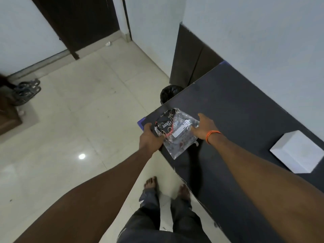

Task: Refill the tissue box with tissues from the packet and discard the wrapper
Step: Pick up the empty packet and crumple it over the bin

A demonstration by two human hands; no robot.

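A clear plastic wrapper [177, 135] with black and red print and a white label hangs flat over the near corner of the dark table [245, 106]. My left hand [150, 137] grips its left edge. My right hand [204, 127], with an orange band at the wrist, grips its right edge. The wrapper looks flat, with no tissues visible in it. A white tissue box [298, 151] sits on the table at the right, apart from both hands.
A black bin [168, 93] with a dark liner stands on the floor just beyond the table's far-left edge. A pale tiled floor [87, 120] spreads to the left. Sandals [28, 90] lie by the left wall. My bare feet stand close to the table.
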